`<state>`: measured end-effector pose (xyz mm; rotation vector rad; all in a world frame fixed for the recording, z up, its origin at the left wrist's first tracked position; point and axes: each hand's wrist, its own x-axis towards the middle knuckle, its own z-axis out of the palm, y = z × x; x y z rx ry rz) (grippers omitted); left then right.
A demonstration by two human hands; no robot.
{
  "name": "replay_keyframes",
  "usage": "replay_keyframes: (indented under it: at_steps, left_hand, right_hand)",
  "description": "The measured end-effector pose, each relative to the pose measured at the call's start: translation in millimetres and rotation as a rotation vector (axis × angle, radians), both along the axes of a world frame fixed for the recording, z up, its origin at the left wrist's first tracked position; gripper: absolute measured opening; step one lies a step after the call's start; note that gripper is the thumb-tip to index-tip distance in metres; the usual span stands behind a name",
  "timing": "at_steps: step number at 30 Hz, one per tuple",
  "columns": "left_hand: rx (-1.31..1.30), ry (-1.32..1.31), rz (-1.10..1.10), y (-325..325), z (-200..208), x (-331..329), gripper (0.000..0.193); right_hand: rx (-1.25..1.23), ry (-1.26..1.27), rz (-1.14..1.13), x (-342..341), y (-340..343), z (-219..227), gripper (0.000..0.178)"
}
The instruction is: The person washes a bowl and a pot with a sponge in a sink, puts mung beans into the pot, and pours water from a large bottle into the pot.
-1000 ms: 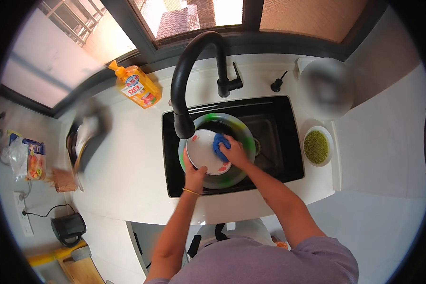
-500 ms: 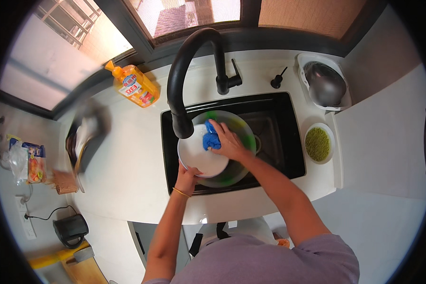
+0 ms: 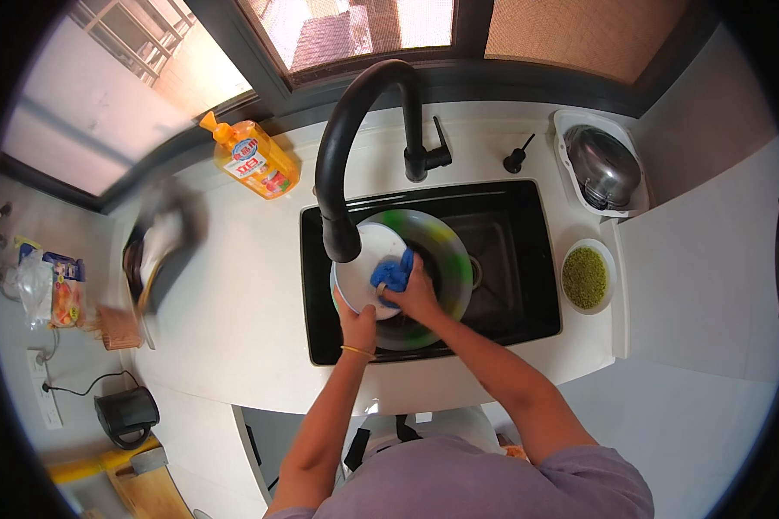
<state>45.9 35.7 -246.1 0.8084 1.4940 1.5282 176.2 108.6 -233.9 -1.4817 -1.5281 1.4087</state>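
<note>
A white plate [image 3: 361,275] is tilted over a large translucent bowl [image 3: 453,298] with green patches, which sits in the black sink [image 3: 519,259]. My left hand [image 3: 355,322] grips the plate's near left rim, with the thumb on its face. In my right hand [image 3: 417,297] is a crumpled blue cloth [image 3: 393,273], pressed against the plate's right side. Right above the plate's far left edge hangs the spout of the black faucet [image 3: 342,238]. No water stream is visible from it.
An orange dish soap bottle [image 3: 255,163] stands behind the sink on the left. To the right are a bowl of green beans [image 3: 585,278] and a white tub with a metal pot [image 3: 604,164]. A black soap pump [image 3: 516,160] rises behind the sink. A black kettle [image 3: 128,418] is at lower left.
My right hand and the blue cloth have moved toward me, down the plate's right side. The plate has turned and looks more steeply tilted, with my left hand slightly further right.
</note>
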Motion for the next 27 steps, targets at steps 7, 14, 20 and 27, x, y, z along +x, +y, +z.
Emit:
replay_keyframes:
  at_steps: [7, 14, 20, 27]
  left_hand:
    - [-0.410, -0.313, -0.418, 22, 81, -32, 0.071]
    - [0.055, 0.411, -0.043, 14, 39, 11, 0.087]
    - [-0.164, 0.155, -0.343, 4, 30, -31, 0.081]
    - [-0.379, -0.089, -0.584, 16, 103, -44, 0.085]
  right_hand:
    - [0.226, -0.048, 0.296, 31, 56, -10, 0.068]
    - [-0.358, 0.291, -0.155, -8, -25, -39, 0.074]
    - [0.254, -0.051, 0.092, 15, 7, -35, 0.093]
    - [0.067, 0.153, 0.342, 38, 39, -53, 0.077]
